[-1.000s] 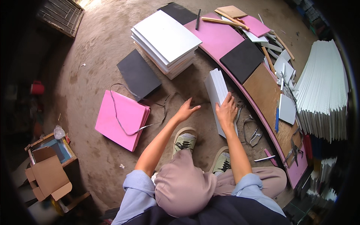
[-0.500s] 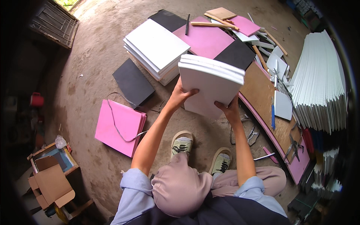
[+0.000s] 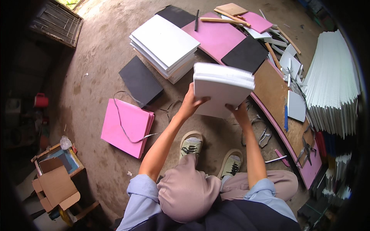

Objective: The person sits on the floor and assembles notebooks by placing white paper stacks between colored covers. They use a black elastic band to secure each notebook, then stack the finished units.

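A small stack of white foam sheets [image 3: 219, 94] is held up off the floor between my two hands, its layered edge uppermost. My left hand [image 3: 192, 103] grips the left side, thumb across the near face. On the right side my right hand [image 3: 239, 114] does the same; its other fingers are mostly hidden behind the sheets. Beyond my left hand a taller pile of white sheets [image 3: 165, 40] rests on the floor. A black sheet [image 3: 141, 80] lies beside that pile, and nearer to me is a pile of pink sheets [image 3: 124, 131] with a thin grey strap [image 3: 122, 122] across it.
To my right lies a long brown board [image 3: 269, 86] with a blue-handled tool [image 3: 286, 117] and dark strips on it. White offcuts [image 3: 290, 63] and wooden strips [image 3: 227, 20] are scattered beyond. A tall white sheet stack [image 3: 333, 77] stands far right; a cardboard box [image 3: 57, 188] is at lower left.
The held stack has come down slightly toward me and tipped, showing less of its near face. Both hands keep their hold. The whole view has shifted a little.
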{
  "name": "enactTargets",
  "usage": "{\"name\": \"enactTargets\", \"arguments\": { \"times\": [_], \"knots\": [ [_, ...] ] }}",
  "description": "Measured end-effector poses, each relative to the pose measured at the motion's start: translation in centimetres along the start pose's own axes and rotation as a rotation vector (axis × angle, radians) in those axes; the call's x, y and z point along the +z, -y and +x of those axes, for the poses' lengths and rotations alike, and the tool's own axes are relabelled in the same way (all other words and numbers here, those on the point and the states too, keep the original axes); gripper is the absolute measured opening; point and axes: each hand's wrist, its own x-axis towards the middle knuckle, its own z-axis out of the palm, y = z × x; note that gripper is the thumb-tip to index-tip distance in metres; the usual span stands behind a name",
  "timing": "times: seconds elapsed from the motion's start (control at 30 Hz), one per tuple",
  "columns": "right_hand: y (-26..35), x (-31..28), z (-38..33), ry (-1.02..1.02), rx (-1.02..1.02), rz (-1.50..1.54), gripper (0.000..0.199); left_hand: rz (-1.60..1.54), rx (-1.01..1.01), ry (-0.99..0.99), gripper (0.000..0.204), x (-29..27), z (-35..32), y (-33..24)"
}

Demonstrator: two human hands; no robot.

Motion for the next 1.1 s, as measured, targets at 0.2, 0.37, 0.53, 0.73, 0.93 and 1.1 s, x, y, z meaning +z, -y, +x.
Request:
{"name": "enactTargets", "arguments": {
  "times": [0.2,0.37,0.53,0.73,0.93,1.1],
  "knots": [
    [-0.3,-2.9,1.5,-0.141,0.155,0.281,0.063,-0.194,-0.352,0.134,0.071,-0.5,-1.1,-0.1],
    [-5.0,0.1,0.5,-0.081,0.389,0.230,0.061,-0.172,-0.478,0.167,0.062,2.0,-4.1,4.0],
    [-5.9,2.5,1.0,-0.044,0.386,0.156,0.062,-0.023,-0.546,0.090,0.054,2.1,-5.3,6.8],
    [-5.9,2.2,1.5,0.038,0.420,0.144,0.062,-0.045,-0.590,0.035,0.052,2.3,-6.0,5.2],
    [-7.2,3.3,0.5,0.095,0.514,0.199,0.062,0.062,-0.670,0.108,0.053,1.5,-7.0,4.5],
    [-8.9,4.2,0.6,0.108,0.463,-0.436,0.066,0.059,-0.716,0.124,0.052,1.7,-7.2,7.0]
  ]
}}
